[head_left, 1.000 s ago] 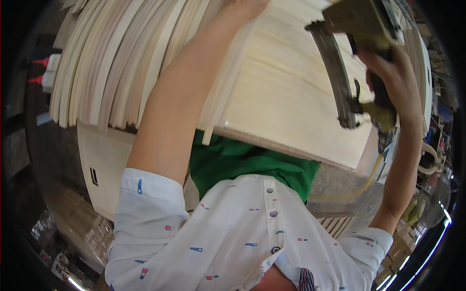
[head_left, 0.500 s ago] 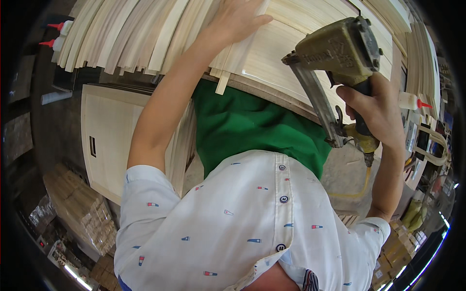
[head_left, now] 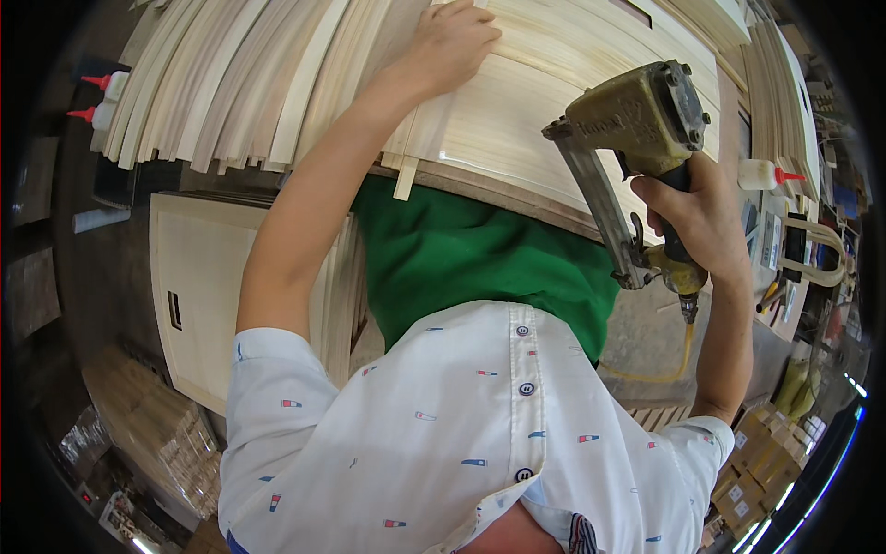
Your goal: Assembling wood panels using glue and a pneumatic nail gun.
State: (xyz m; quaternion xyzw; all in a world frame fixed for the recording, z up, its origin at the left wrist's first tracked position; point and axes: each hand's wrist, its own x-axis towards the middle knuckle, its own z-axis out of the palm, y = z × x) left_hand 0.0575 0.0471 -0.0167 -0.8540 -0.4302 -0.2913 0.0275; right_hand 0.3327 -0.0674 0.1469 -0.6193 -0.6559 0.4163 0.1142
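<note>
White shirt fabric with small coloured marks fills the lower middle of the frame, with green cloth just above it. At right of centre the right hand is clamped round the grip of a brass-coloured pneumatic nail gun, its yellow hose trailing below. Higher, at the top centre, the left hand lies flat, fingers together, on a pale wooden panel, pressing a thin wood strip whose end sticks past the panel's near edge. Stacked pale slats fan across the upper left, with red-capped glue bottles beside them at the far left.
</note>
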